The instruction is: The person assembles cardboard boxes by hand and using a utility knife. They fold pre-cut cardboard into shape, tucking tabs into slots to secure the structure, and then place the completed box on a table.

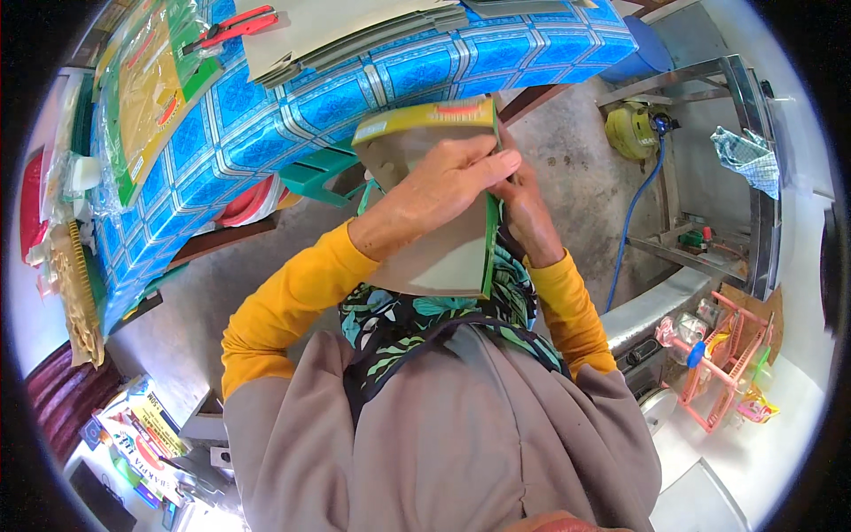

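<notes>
Cardboard piece (434,253), yellow end (412,121) toward the table (324,111), long axis front-to-back

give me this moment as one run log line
left hand: across grey cardboard | right hand: at its green-edged side | finger grip: partly hidden | on blue-clothed table: red-handled tool, stacked sheets

"What do we have just above the centre of the frame?"

"We see a carton piece (443,257), its broad inner face plain grey-brown, a yellow printed strip across its top and green along its right edge."

"And how is it held?"

"Up off any surface: our left hand (448,182) lies across it, our right hand (529,213) grips that green edge."
</notes>
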Demonstrator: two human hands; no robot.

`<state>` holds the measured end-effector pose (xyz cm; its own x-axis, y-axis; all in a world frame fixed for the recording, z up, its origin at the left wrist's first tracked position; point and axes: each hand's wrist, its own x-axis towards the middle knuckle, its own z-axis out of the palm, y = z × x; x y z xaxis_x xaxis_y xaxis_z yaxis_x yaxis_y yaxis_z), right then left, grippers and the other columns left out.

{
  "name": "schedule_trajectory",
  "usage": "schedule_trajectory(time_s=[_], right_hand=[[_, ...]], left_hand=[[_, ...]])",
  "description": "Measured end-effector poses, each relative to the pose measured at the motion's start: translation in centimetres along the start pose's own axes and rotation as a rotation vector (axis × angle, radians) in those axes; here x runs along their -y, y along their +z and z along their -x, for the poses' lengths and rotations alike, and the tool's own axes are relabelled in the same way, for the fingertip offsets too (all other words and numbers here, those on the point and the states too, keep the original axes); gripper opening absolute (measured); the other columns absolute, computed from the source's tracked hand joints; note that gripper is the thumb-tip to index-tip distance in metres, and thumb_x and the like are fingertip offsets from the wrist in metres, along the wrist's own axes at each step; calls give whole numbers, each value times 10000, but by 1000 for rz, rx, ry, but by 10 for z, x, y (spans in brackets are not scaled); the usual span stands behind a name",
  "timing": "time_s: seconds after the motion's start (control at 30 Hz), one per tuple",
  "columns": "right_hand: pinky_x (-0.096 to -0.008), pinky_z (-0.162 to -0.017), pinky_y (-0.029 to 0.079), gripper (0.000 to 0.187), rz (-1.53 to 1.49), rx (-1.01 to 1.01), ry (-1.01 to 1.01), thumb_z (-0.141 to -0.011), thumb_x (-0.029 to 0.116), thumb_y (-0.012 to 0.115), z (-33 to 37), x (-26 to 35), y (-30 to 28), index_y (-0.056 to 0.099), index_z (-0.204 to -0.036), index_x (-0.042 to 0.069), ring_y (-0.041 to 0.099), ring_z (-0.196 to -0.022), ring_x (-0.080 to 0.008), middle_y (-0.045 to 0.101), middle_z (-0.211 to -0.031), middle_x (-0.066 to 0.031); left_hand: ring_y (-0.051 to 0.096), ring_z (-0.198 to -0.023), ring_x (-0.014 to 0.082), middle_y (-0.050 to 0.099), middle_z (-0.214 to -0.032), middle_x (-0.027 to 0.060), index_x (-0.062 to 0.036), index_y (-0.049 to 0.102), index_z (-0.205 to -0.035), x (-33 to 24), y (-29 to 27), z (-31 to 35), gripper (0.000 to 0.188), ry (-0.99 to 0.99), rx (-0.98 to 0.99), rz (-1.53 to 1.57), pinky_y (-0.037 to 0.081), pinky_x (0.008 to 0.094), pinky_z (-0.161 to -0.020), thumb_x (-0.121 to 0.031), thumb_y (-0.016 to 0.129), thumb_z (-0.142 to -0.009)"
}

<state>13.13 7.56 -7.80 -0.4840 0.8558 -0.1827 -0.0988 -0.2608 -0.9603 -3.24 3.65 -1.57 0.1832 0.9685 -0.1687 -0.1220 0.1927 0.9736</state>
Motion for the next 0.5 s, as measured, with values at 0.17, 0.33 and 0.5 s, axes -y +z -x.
schedule_trajectory(time_s=[0.17,0.33,0.5], right_hand=[[-337,-1159,258,950,26,119,253,-646,-76,623,15,-22,-12,277,-1526,12,354,-1397,-236,421,-1490,-120],[-334,-1146,284,1001,-211,67,285,-512,-84,538,22,-28,-11,334,-1490,-19,396,-1369,-239,444,-1467,-107],[-347,-1077,377,833,-309,90,301,-547,-109,526,11,-51,-16,492,-1375,-27,512,-1250,-231,563,-1333,-106]], left_hand=[[590,-812,156,666,-846,59,14,688,-995,-20,-19,52,239,-83,-72,-582,485,269,-740,-213,636,-942],[644,-733,225,707,-859,140,57,694,-985,52,-46,90,311,96,-770,-653,502,313,-682,-216,744,-844],[670,-801,182,711,-972,148,89,633,-1197,92,-56,101,400,-190,-729,-50,530,295,-731,-83,669,-837]])
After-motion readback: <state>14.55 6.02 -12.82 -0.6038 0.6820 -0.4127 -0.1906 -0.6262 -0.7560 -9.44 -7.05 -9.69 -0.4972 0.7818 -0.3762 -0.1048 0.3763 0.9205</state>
